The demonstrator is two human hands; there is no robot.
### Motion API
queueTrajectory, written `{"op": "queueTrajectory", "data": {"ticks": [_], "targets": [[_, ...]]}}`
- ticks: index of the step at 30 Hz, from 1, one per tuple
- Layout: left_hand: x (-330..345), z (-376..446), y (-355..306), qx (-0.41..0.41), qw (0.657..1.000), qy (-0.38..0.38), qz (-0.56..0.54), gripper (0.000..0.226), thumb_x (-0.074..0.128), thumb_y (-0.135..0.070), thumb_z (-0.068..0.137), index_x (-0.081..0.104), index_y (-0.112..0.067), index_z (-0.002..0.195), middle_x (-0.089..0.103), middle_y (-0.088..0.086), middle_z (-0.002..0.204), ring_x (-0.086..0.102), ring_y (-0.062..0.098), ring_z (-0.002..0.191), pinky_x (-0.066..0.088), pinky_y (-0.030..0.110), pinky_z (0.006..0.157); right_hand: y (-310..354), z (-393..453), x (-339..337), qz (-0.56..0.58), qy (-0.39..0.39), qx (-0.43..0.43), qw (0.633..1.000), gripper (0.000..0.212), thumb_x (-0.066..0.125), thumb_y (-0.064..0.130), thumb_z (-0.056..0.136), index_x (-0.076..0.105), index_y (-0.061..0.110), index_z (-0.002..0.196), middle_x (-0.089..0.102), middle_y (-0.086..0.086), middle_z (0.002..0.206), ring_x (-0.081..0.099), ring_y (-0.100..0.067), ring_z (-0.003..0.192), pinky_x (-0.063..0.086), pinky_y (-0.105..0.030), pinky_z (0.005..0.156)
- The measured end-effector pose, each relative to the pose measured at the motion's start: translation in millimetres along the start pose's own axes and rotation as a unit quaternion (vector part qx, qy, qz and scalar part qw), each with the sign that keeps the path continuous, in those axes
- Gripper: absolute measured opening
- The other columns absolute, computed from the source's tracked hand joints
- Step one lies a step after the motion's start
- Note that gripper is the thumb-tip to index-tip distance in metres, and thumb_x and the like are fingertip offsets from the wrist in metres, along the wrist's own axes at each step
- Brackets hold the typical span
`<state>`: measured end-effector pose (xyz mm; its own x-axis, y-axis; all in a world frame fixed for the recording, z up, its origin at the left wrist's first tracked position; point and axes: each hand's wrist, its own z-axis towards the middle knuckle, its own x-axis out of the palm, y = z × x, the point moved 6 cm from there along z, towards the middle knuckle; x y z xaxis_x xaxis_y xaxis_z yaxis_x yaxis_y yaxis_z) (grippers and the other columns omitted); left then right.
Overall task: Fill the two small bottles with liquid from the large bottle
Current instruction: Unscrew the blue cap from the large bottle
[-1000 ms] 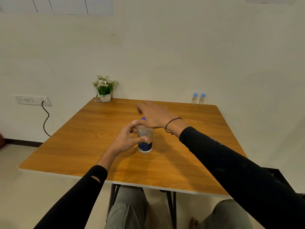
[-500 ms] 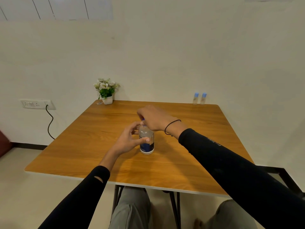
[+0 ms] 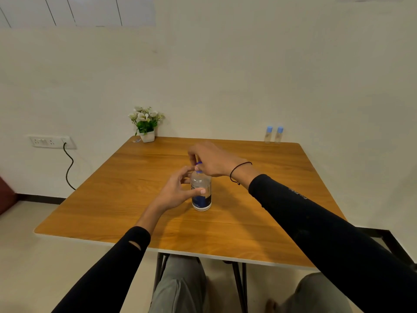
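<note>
A large clear bottle (image 3: pixel 201 197) with a dark blue label and a blue cap (image 3: pixel 198 164) stands upright in the middle of the wooden table (image 3: pixel 140 199). My left hand (image 3: pixel 178 190) wraps around its body, thumb across the front. From above, my right hand (image 3: pixel 212 160) pinches the cap with its fingertips. Two small clear bottles with light blue caps, one (image 3: pixel 268 134) beside the other (image 3: pixel 279 134), stand side by side at the table's far right edge against the wall, well beyond both hands.
A small white pot of white flowers (image 3: pixel 146 124) sits at the far left corner of the table. A wall socket with a black cable (image 3: pixel 68 164) is left of the table. My knees (image 3: pixel 180 288) show under the near edge.
My right hand has come down from hovering open over the bottle and closed its fingers on the cap. My left hand has tightened around the bottle's body. The camera view has shifted slightly.
</note>
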<state>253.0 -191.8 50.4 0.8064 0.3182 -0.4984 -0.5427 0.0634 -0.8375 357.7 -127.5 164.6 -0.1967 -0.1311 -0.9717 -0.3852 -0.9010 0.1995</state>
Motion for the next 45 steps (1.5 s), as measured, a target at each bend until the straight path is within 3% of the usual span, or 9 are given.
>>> {"op": "queueTrajectory", "data": {"ticks": [4,11,15,20,25,31,37,42,45], "targets": [[0.5,-1.1,-3.5,0.011,1.000,-0.005,0.008,0.068,0.092,-0.042,0.077,0.060,-0.029,0.137,0.068,-0.012,0.130,0.064,0.007,0.122,0.054,0.032,0.104,-3.5,-2.4,-1.9,-0.018,0.022,0.024,0.999,0.065,0.078,0.055,0.085,0.050,0.021,0.134,0.044,0.005,0.118,0.050,-0.017,0.099,0.053,-0.038,0.084],[0.7,0.2,-1.5,0.002,1.000,-0.004,0.002,0.074,0.093,-0.041,0.077,0.058,-0.027,0.141,0.069,-0.008,0.131,0.065,0.008,0.122,0.055,0.034,0.107,-0.6,0.1,4.7,-0.003,0.034,0.002,0.999,0.026,0.074,0.013,0.092,0.063,0.015,0.115,0.060,0.000,0.108,0.056,-0.022,0.100,0.049,-0.032,0.077],[0.7,0.2,-1.1,0.009,1.000,-0.006,0.013,0.067,0.092,-0.033,0.078,0.060,-0.030,0.136,0.067,-0.011,0.131,0.063,0.008,0.123,0.055,0.040,0.106,-2.5,-0.5,4.7,-0.010,0.038,0.026,0.999,0.079,0.074,0.066,0.082,0.045,0.024,0.142,0.051,-0.005,0.133,0.052,-0.024,0.114,0.052,-0.042,0.089],[0.1,0.2,-2.9,0.006,1.000,-0.007,0.015,0.068,0.092,-0.038,0.077,0.059,-0.031,0.137,0.068,-0.010,0.131,0.064,0.009,0.122,0.055,0.039,0.108,0.1,-0.5,6.0,-0.098,-0.008,0.032,0.995,0.018,0.064,0.038,0.100,0.056,0.022,0.103,0.066,-0.006,0.107,0.058,-0.024,0.087,0.058,-0.043,0.077],[0.1,1.2,0.3,0.001,1.000,-0.002,0.012,0.069,0.092,-0.034,0.079,0.059,-0.031,0.138,0.068,-0.010,0.132,0.063,0.011,0.125,0.056,0.043,0.106,-1.2,-2.2,7.9,-0.062,0.039,0.026,0.997,0.070,0.073,0.061,0.085,0.046,0.026,0.138,0.051,0.000,0.128,0.051,-0.020,0.107,0.053,-0.043,0.085],[1.3,-0.6,-0.2,0.000,1.000,-0.008,0.009,0.075,0.092,-0.033,0.078,0.056,-0.026,0.143,0.067,-0.009,0.132,0.064,0.005,0.120,0.053,0.026,0.103,-1.6,0.6,3.9,-0.074,-0.006,0.021,0.997,0.010,0.065,0.028,0.099,0.057,0.023,0.100,0.064,-0.002,0.107,0.060,-0.023,0.091,0.055,-0.039,0.075],[3.4,0.4,2.6,-0.014,1.000,-0.008,0.010,0.059,0.090,-0.025,0.081,0.053,-0.043,0.123,0.061,-0.019,0.124,0.062,0.005,0.117,0.053,0.024,0.099,-0.9,-4.1,1.1,-0.068,0.001,0.041,0.997,0.056,0.052,0.069,0.094,0.051,0.026,0.130,0.051,0.000,0.123,0.049,-0.020,0.105,0.051,-0.047,0.086],[1.4,0.8,1.2,0.002,1.000,-0.003,0.019,0.067,0.092,-0.034,0.078,0.059,-0.027,0.137,0.069,-0.009,0.128,0.065,0.009,0.119,0.054,0.030,0.104,0.1,-7.3,4.1,-0.130,-0.001,0.036,0.991,0.022,0.058,0.041,0.101,0.057,0.022,0.112,0.065,-0.003,0.106,0.057,-0.024,0.088,0.049,-0.040,0.072],[2.7,2.3,3.5,-0.007,1.000,-0.004,0.009,0.066,0.092,-0.030,0.079,0.059,-0.030,0.136,0.067,-0.010,0.130,0.064,0.007,0.120,0.054,0.032,0.104,2.9,-10.6,3.4,-0.104,0.008,0.026,0.994,0.038,0.059,0.047,0.094,0.054,0.022,0.122,0.063,-0.003,0.106,0.061,-0.027,0.091,0.054,-0.043,0.075]]}}
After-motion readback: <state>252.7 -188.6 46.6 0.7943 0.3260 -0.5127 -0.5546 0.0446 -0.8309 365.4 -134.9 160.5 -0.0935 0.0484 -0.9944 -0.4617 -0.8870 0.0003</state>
